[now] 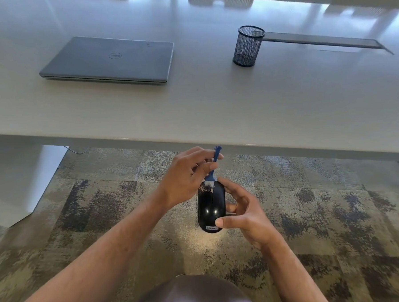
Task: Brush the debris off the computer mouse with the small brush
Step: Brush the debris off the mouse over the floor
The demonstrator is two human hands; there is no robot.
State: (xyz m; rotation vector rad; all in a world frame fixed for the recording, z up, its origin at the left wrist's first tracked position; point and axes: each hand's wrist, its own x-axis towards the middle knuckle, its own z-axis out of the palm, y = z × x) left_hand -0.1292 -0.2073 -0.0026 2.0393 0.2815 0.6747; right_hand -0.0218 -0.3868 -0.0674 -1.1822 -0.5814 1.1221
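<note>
Mouse [211, 205] brushed below desk edge.
Brush [212, 176] pinched by left hand [186, 174]; mouse gripped by right hand [241, 212]; bristles touching front.

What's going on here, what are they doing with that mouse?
A person is cleaning a black computer mouse held out over the carpet, below the desk edge. The right hand grips the mouse, while the left hand pinches a small blue brush, its white bristles on the mouse's front end. Pale specks of debris still show there. On the desk sit a closed laptop and a mesh pen cup.
</note>
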